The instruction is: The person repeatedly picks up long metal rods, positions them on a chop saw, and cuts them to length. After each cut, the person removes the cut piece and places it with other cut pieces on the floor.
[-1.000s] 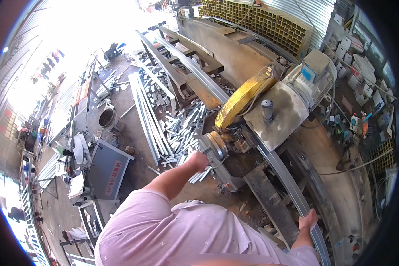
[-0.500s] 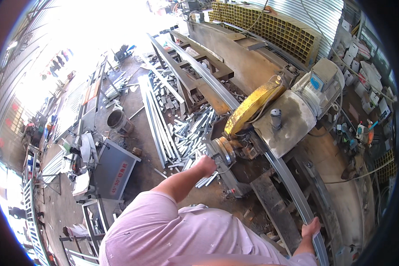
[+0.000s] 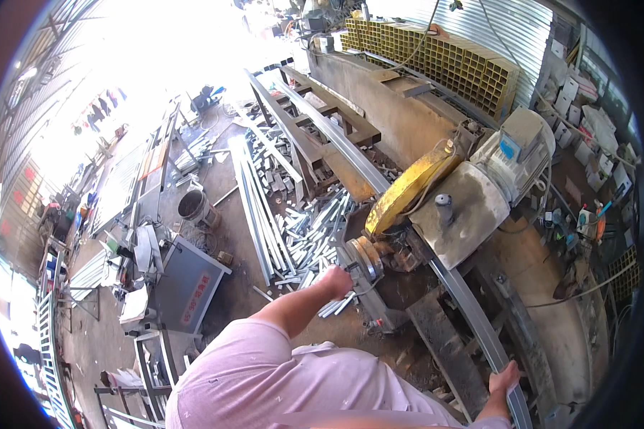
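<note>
My left hand [image 3: 338, 283] is closed at the handle of the clamp [image 3: 366, 259], which sits in front of a cut-off saw with a curved yellow blade guard [image 3: 415, 187]. The fingers cover most of that handle. Lower right, my right hand [image 3: 506, 379] is wrapped round the near end of a long grey metal profile [image 3: 466, 300]. The profile runs under the saw and comes out beyond the guard, reaching far along a steel rack [image 3: 371, 136]. A grey motor [image 3: 520, 154] is mounted at the saw's right. The blade itself is hidden by the guard.
Short metal offcuts [image 3: 315, 227] lie heaped on the floor left of the saw, beside long thin bars [image 3: 254, 207]. A bucket [image 3: 197, 207] and a grey cabinet [image 3: 193, 282] stand further left. Stacked yellow square tubes [image 3: 436, 61] line the back. A cable [image 3: 579, 299] hangs at right.
The whole view has shifted slightly, so the scene sits a little lower in the picture. Both hands keep their places on the clamp handle and the metal profile.
</note>
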`<state>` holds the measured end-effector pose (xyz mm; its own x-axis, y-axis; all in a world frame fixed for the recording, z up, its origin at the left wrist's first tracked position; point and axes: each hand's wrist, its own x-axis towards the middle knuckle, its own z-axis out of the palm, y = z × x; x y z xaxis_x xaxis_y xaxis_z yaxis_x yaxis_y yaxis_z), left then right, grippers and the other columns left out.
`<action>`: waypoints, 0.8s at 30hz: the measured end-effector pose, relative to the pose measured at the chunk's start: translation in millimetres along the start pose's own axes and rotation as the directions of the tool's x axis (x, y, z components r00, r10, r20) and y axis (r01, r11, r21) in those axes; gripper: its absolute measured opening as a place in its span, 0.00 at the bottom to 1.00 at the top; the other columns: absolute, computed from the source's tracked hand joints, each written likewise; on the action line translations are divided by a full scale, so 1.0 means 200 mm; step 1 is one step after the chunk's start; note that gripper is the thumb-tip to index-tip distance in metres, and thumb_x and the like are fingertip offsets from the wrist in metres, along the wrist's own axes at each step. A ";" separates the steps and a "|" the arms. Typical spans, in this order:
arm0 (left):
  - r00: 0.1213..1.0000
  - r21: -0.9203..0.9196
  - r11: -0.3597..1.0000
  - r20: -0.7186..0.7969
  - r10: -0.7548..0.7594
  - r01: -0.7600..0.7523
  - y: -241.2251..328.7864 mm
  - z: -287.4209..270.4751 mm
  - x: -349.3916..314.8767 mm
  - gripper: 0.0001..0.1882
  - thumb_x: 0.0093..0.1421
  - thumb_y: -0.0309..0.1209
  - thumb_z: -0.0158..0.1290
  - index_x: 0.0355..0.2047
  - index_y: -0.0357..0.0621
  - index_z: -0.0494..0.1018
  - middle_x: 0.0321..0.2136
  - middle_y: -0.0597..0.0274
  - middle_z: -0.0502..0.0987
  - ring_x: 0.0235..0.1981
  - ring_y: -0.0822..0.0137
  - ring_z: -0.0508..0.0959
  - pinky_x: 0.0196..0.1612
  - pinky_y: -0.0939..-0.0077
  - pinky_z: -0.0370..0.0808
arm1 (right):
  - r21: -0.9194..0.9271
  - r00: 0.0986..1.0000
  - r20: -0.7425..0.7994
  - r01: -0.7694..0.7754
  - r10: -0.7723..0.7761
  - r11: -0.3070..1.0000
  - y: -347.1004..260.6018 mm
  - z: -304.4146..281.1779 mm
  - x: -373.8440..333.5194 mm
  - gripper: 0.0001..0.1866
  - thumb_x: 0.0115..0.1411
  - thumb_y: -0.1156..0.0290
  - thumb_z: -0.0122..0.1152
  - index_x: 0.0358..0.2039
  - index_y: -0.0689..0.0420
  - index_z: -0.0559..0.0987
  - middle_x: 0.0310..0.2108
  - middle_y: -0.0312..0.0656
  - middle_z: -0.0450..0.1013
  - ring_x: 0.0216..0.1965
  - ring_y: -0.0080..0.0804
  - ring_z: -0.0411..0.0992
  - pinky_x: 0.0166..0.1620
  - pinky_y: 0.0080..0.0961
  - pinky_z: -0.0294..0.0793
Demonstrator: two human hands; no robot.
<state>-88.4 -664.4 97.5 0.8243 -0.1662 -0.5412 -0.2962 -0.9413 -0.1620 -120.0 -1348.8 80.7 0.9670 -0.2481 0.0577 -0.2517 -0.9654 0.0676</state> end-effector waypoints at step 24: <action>0.999 0.022 1.000 0.052 0.002 -0.003 0.00 0.02 0.04 0.16 0.56 0.48 0.66 0.39 0.56 0.88 0.39 0.64 0.89 0.42 0.58 0.89 0.41 0.58 0.84 | 0.024 0.999 -0.037 -0.014 0.015 1.000 0.02 0.01 0.01 0.26 0.45 0.72 0.75 0.43 0.57 0.72 0.43 0.52 0.76 0.51 0.61 0.75 0.55 0.55 0.74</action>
<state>-83.2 -664.0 90.4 0.7976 -0.1525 -0.5836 -0.3094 -0.9340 -0.1788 -119.8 -1352.7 78.7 0.9610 -0.2597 0.0953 -0.2646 -0.9634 0.0429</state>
